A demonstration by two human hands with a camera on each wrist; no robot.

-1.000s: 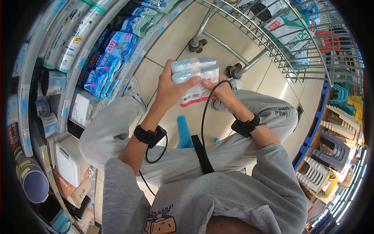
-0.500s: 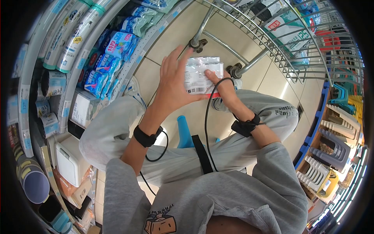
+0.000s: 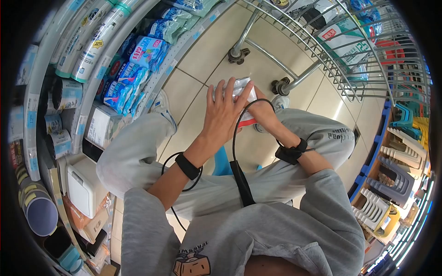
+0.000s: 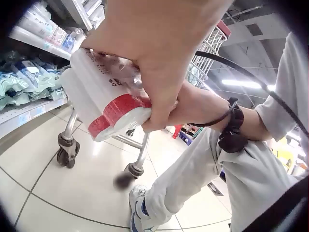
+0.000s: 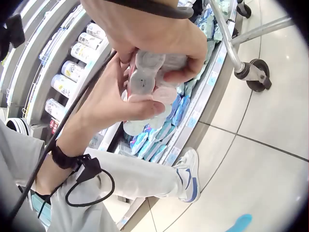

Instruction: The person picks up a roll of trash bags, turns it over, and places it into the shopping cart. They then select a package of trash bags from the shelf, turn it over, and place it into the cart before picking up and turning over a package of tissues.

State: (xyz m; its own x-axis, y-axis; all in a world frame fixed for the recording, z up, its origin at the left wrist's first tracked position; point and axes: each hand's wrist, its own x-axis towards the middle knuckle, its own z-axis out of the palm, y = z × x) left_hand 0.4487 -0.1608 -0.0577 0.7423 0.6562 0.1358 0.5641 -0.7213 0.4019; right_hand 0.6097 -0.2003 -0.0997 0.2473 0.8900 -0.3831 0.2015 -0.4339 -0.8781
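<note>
A shrink-wrapped pack of round containers (image 3: 242, 87) is held up in front of the crouching person's knees, above the tiled floor (image 3: 202, 55), between both hands. The left hand (image 3: 225, 110) is laid over the near face of the pack with its fingers spread and nearly straight, while its thumb is seen in the left wrist view to be hooked round the red-banded end of the pack (image 4: 104, 104). The right hand (image 3: 263, 112) is closed on the far side, and in the right wrist view its fingers (image 5: 186, 72) are curled round the stacked pale lids. A wire shopping cart (image 3: 331, 50) is parked just beyond the hands, with one castor (image 3: 281, 86) near the pack. Blue packets (image 3: 122, 87) are stocked on the store shelf (image 3: 99, 60) at the person's left.
</note>
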